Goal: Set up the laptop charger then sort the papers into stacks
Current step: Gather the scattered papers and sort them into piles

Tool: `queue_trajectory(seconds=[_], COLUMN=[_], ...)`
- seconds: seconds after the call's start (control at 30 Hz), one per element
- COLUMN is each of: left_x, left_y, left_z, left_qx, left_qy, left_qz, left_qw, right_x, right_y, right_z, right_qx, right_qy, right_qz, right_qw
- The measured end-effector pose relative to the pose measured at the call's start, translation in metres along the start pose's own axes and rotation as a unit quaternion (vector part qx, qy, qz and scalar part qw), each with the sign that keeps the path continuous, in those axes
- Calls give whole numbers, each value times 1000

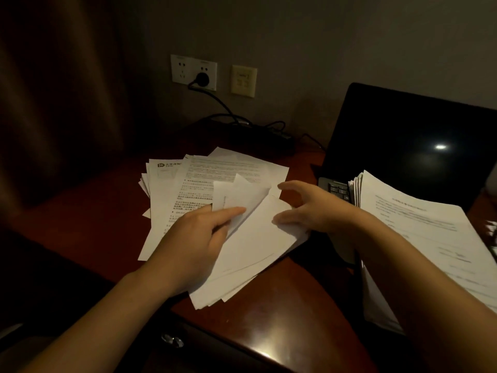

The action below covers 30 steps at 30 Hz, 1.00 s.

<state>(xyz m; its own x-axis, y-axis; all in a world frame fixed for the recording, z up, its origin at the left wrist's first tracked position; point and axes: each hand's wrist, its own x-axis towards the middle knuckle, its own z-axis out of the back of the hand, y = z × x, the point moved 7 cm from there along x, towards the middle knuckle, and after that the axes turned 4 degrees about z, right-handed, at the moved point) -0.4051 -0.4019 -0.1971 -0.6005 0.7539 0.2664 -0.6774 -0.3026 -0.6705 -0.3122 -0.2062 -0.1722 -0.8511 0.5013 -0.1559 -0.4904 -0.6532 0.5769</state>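
A loose sheaf of blank-side white papers (pixel 250 251) lies fanned on the wooden desk (pixel 282 313). My left hand (pixel 196 238) holds its left side, index finger stretched across a raised sheet. My right hand (pixel 312 208) pinches the sheaf's right edge with the thumb, fingers arched above. Behind lies a spread of printed papers (pixel 193 181). Another printed stack (pixel 419 238) rests on the open laptop (pixel 408 141) at the right. The charger plug (pixel 202 79) sits in the wall socket, its black cable (pixel 223 106) running down to the desk.
A dark curtain (pixel 53 103) hangs at the left. A yellowish wall plate (pixel 243 81) is beside the socket. The charger brick (pixel 279 140) lies at the back of the desk. A drawer knob (pixel 172 341) shows below the desk's front edge.
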Motion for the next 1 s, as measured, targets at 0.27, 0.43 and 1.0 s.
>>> queue_trajectory(seconds=[0.27,0.43,1.0], left_x=[-1,-8,-14], left_y=[-4,-7,-7], left_z=[1,-2,8], left_qx=[5,3,-132], left_qy=[17,24,-30], left_qz=[-9,-8,3], left_qw=[1000,1000,991], right_x=[-37,-46,-48], right_y=[-2,-7,-18], right_z=[-26,-37,-33], right_qx=[283,273,306], right_qy=[-82,-20,-3], right_qz=[-11,-17,34], right_qw=[955,962,951])
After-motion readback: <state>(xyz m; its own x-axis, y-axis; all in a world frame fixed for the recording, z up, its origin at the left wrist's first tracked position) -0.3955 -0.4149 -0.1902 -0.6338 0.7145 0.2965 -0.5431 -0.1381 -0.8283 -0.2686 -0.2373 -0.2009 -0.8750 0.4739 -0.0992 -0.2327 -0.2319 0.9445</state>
